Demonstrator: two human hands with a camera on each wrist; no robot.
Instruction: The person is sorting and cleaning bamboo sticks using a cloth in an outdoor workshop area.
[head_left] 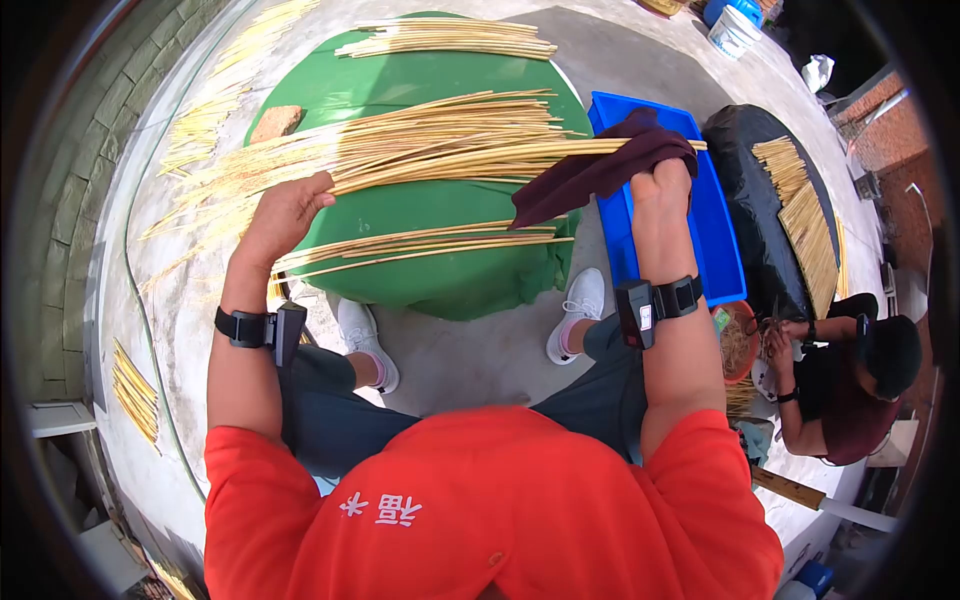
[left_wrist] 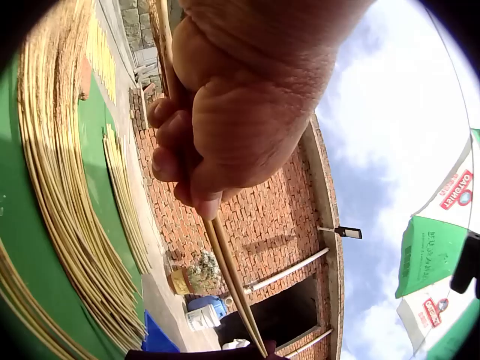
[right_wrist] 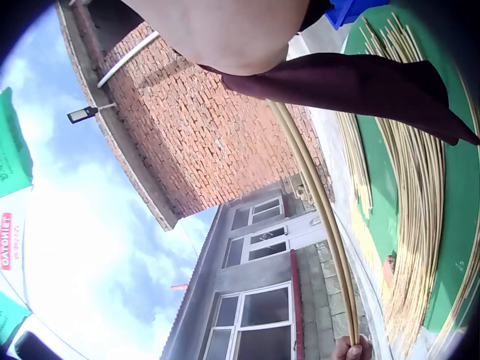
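Observation:
A few long pale stalks (head_left: 440, 163) stretch between both hands above a green-covered table (head_left: 450, 200). My left hand (head_left: 290, 215) grips them at the left; in the left wrist view the thumb and curled fingers of the hand (left_wrist: 232, 120) pinch the stalks (left_wrist: 229, 270). At the right, my right hand (head_left: 661, 190) holds a dark maroon cloth (head_left: 590, 175) around the stalks, their ends sticking out past it. The right wrist view shows the cloth (right_wrist: 352, 82) hanging beside the stalks (right_wrist: 319, 202); the right fingers are hidden there.
Stalk bundles (head_left: 450, 37) lie on the table, with a brick piece (head_left: 276, 123) at its left. A blue tray (head_left: 715, 245) stands right, beside a black-covered surface (head_left: 735, 165) with more stalks. A person (head_left: 850, 385) works at the far right near a red basin (head_left: 737, 345).

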